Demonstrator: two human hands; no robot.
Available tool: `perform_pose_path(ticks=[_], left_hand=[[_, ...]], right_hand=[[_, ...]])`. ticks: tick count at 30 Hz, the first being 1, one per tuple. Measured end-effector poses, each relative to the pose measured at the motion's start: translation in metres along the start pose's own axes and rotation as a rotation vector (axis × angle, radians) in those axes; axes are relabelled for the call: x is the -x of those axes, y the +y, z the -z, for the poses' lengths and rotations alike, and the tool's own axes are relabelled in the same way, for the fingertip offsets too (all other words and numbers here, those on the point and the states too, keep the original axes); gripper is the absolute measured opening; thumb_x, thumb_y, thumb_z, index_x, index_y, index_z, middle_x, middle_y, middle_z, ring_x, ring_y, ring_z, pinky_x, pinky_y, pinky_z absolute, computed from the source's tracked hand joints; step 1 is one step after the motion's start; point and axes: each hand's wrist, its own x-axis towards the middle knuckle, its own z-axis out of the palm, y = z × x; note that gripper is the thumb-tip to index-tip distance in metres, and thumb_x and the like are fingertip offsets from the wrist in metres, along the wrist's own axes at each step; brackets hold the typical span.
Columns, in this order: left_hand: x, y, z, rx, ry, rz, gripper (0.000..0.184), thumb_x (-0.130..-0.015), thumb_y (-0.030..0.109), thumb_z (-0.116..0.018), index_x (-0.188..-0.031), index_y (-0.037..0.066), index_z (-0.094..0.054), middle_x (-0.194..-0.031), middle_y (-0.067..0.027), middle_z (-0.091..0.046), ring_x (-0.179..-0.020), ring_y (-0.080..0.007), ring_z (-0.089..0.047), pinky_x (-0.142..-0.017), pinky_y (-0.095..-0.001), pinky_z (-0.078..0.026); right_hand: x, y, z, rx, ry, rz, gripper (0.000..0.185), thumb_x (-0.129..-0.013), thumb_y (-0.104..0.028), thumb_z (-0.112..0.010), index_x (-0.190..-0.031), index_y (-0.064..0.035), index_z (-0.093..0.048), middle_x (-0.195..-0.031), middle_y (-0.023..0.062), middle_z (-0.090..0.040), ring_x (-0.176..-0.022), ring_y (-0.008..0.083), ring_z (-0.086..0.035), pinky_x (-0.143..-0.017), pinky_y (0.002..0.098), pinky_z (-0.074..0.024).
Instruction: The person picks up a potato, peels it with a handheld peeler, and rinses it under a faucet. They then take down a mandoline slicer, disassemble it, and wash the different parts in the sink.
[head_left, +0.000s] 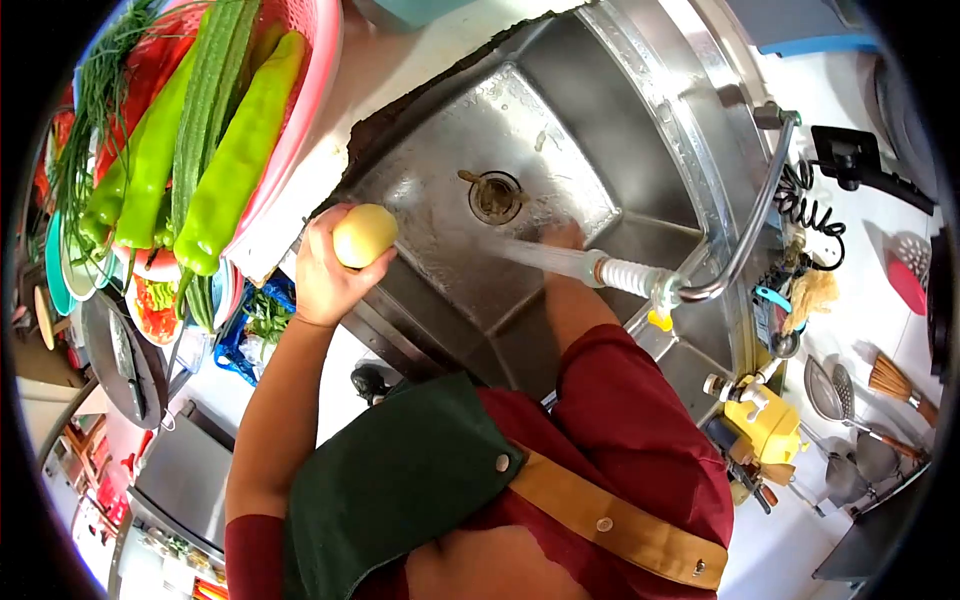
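Observation:
My left hand (335,275) holds a round, pale yellow peeled vegetable or fruit (365,236) over the left edge of the metal sink (450,260). The fingers wrap behind it and the thumb lies along its lower side. Below the clear tap nozzle (560,258) is my right hand (563,237), low in the sink. The nozzle and glare partly cover it, so its fingers cannot be made out. Brown scraps lie by the round drain (495,197).
A pink basket (325,80) with green peppers (240,160) and a ridged gourd stands at the upper left. The curved metal tap (750,230) arches in from the right. A yellow container (765,425) and hanging utensils (825,390) are at the right.

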Motion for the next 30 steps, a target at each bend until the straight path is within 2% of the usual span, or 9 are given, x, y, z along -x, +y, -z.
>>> perform_pose_path(ticks=[3,6,8,12,14,16,19,22,30], left_hand=[[-0.001,-0.001,0.000,-0.001,0.001,-0.004,0.062,-0.054,0.020,-0.076,-0.103,0.003,-0.041,-0.097,-0.0129,-0.055,-0.084,-0.0294,-0.054,-0.075,-0.0358,-0.044],[0.000,-0.002,-0.001,0.006,-0.012,-0.016,0.064,-0.053,0.019,-0.077,-0.103,0.003,-0.040,-0.098,-0.0134,-0.055,-0.085,-0.0293,-0.054,-0.075,-0.0358,-0.044],[0.000,-0.003,-0.003,0.014,-0.004,-0.015,0.064,-0.053,0.019,-0.077,-0.102,0.003,-0.040,-0.098,-0.0135,-0.055,-0.086,-0.0293,-0.054,-0.075,-0.0355,-0.044],[0.000,-0.005,-0.003,0.008,-0.030,-0.009,0.065,-0.052,0.018,-0.078,-0.102,0.003,-0.039,-0.098,-0.0140,-0.055,-0.086,-0.0288,-0.054,-0.076,-0.0355,-0.044],[0.002,-0.005,-0.004,0.018,-0.027,0.005,0.065,-0.052,0.018,-0.078,-0.102,0.003,-0.039,-0.098,-0.0140,-0.055,-0.086,-0.0286,-0.054,-0.076,-0.0352,-0.044],[0.000,-0.005,-0.005,0.031,-0.015,0.008,0.066,-0.052,0.018,-0.078,-0.103,0.003,-0.039,-0.098,-0.0141,-0.055,-0.086,-0.0284,-0.054,-0.076,-0.0350,-0.044],[0.002,-0.007,-0.004,-0.012,-0.042,-0.010,0.066,-0.052,0.018,-0.078,-0.103,0.004,-0.038,-0.099,-0.0140,-0.055,-0.086,-0.0281,-0.054,-0.076,-0.0342,-0.044],[0.001,-0.006,-0.003,-0.043,-0.060,-0.011,0.066,-0.052,0.018,-0.078,-0.103,0.004,-0.038,-0.100,-0.0136,-0.054,-0.087,-0.0281,-0.054,-0.076,-0.0336,-0.044],[0.001,-0.006,-0.002,0.003,-0.098,-0.010,0.064,-0.057,0.019,-0.077,-0.102,0.004,-0.034,-0.103,-0.0180,-0.053,-0.092,-0.0283,-0.054,-0.080,-0.0346,-0.042]], right_hand=[[0.026,-0.007,-0.001,0.192,0.447,-0.018,0.045,-0.073,-0.024,-0.055,-0.112,-0.0020,-0.045,-0.111,0.0214,-0.047,-0.104,0.0363,-0.043,-0.091,0.0422,-0.0303],[0.053,-0.052,-0.019,0.174,0.354,-0.110,0.044,-0.076,-0.017,-0.051,-0.115,0.0017,-0.042,-0.125,0.0235,-0.031,-0.113,0.0372,-0.033,-0.099,0.0378,-0.0252],[0.056,-0.077,-0.014,-0.502,0.307,0.533,0.049,-0.075,-0.017,-0.054,-0.118,0.0024,-0.039,-0.122,0.0234,-0.037,-0.114,0.0356,-0.034,-0.096,0.0431,-0.0254],[0.028,-0.067,-0.011,-0.441,0.448,0.417,0.055,-0.074,-0.015,-0.055,-0.121,0.0044,-0.035,-0.125,0.0247,-0.033,-0.117,0.0358,-0.031,-0.098,0.0412,-0.0230],[0.029,-0.063,-0.009,-0.054,0.385,0.255,0.059,-0.074,-0.014,-0.056,-0.123,0.0055,-0.031,-0.127,0.0254,-0.030,-0.120,0.0372,-0.026,-0.100,0.0394,-0.0203],[0.055,-0.086,0.010,0.041,0.213,0.454,0.061,-0.074,-0.014,-0.057,-0.124,0.0057,-0.029,-0.129,0.0265,-0.026,-0.122,0.0398,-0.022,-0.101,0.0398,-0.0182],[0.037,-0.094,0.002,-0.578,0.164,0.786,0.058,-0.071,-0.012,-0.058,-0.121,0.0038,-0.034,-0.127,0.0271,-0.029,-0.118,0.0428,-0.026,-0.099,0.0440,-0.0213],[-0.014,-0.096,0.024,-0.108,0.477,0.672,0.063,-0.067,-0.012,-0.064,-0.120,0.0054,-0.034,-0.126,0.0286,-0.028,-0.116,0.0439,-0.028,-0.096,0.0430,-0.0272],[-0.026,-0.095,0.033,0.064,0.104,1.080,0.053,-0.071,-0.016,-0.059,-0.118,-0.0017,-0.040,-0.125,0.0186,-0.037,-0.113,0.0361,-0.036,-0.091,0.0418,-0.0339]])
